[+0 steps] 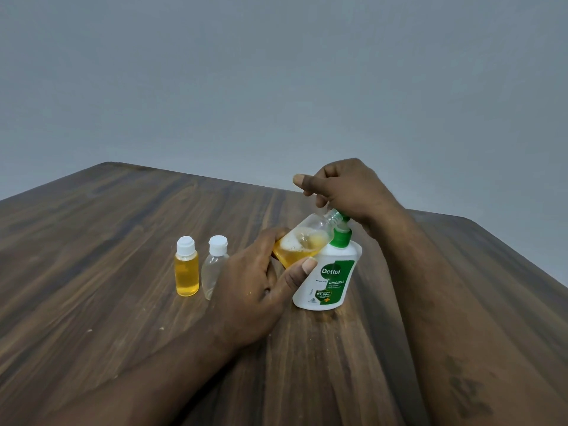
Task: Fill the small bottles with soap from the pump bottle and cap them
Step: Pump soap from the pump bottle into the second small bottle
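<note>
The pump bottle (329, 278) stands on the wooden counter (107, 241), right of centre. It is white and squat-shouldered, with a green collar and pump and a green-and-white "Dettol Original" label facing the camera. The right hand (347, 192) sits on top of it, fingers curled down over the pump head and thumb sticking out to the left; most of the pump head is hidden under the hand.

The left hand (261, 281) grips the tilted small bottle (304, 241) round its base, thumb along the lower side. This bottle is clear plastic and uncapped, leaning up to the right so that its open neck meets the green spout. Amber soap with a frothy, bubbly surface pools in its lower part, and the upper part is clear.

Just left of the left hand, two more bottles stand upright side by side on the counter, both with white flip caps. The filled small bottle (186, 269) holds yellow-orange soap up to its shoulder. The clear small bottle (213, 269) looks empty, and the left hand partly covers it.
</note>
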`<action>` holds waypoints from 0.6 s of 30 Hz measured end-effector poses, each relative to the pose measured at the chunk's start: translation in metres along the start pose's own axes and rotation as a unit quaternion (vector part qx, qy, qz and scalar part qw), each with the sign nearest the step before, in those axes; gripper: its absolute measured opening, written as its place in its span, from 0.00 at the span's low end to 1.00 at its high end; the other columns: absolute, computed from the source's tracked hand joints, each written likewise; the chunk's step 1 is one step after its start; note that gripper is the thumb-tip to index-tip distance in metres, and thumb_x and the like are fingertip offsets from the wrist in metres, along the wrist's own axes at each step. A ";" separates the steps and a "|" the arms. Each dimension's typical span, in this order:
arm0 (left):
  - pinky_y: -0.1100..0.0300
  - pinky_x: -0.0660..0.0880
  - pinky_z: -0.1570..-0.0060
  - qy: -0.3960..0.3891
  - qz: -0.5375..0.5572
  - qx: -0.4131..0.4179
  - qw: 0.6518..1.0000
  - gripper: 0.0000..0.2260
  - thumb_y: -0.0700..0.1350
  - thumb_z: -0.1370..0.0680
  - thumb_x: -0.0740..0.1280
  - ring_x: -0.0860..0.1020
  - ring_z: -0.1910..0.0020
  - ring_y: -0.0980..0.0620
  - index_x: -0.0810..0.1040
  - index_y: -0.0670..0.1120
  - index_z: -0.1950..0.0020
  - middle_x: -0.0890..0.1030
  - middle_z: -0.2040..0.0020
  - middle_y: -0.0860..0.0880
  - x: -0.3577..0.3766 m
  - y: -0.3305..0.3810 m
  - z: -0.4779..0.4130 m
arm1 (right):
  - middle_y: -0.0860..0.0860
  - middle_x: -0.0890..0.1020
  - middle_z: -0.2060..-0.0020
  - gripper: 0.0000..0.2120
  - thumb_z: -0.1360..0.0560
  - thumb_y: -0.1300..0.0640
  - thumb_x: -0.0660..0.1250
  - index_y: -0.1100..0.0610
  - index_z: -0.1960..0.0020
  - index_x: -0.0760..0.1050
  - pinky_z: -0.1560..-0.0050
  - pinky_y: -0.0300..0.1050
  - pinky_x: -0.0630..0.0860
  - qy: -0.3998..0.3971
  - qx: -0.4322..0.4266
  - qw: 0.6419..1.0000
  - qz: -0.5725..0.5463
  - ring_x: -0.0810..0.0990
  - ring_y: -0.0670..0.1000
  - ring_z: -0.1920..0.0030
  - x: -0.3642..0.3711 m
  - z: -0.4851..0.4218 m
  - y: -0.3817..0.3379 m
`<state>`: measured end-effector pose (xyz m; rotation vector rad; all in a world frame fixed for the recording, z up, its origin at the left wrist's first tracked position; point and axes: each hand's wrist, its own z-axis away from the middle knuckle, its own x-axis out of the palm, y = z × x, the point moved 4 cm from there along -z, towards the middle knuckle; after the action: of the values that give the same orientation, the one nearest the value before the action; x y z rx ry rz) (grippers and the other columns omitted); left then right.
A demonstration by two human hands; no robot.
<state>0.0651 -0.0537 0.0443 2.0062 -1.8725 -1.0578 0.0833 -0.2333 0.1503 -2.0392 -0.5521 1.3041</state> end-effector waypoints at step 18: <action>0.69 0.70 0.69 0.000 0.000 -0.009 1.000 0.21 0.66 0.21 0.62 0.79 0.63 0.58 0.76 0.53 0.37 0.76 0.68 0.57 0.001 0.000 0.000 | 0.46 0.84 0.69 0.19 0.25 0.38 0.74 0.55 0.58 0.85 0.63 0.40 0.72 0.029 -0.016 0.999 0.018 0.79 0.40 0.70 -0.004 0.000 -0.003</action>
<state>0.0650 -0.0543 0.0445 1.9964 -1.8570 -1.0711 0.0811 -0.2338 0.1554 -2.1154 -0.5142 1.2597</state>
